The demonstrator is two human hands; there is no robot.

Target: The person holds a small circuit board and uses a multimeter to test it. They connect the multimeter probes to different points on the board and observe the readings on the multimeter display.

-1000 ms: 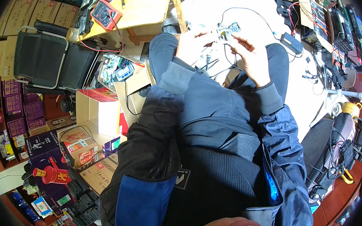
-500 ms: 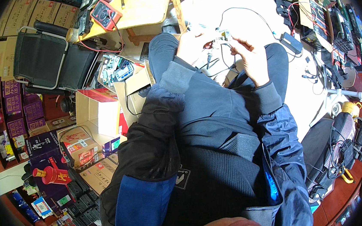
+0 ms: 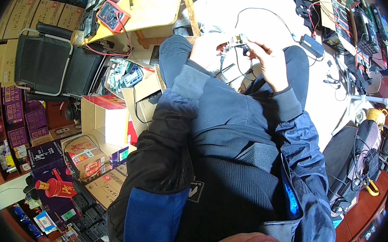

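Note:
Above my lap, between my knees, a small circuit board is held up between both hands. My left hand is closed on its left side, and a dark cable with a thick plug end hangs down beside those fingers. My right hand is closed in a pinch at the board's right edge. A small dark piece shows at its fingertips; whether it is part of the board I cannot tell. A thin black wire dangles below. Glare washes out fine details.
A black power adapter lies on the bright floor beyond my right knee. To the left stand a yellow table with a red multimeter, a black chair and open cartons. Electronics and cables crowd the right side.
The board has tilted and shifted slightly in my fingers. The hanging plug end has moved a little left, and a dark piece now shows by my right fingertips.

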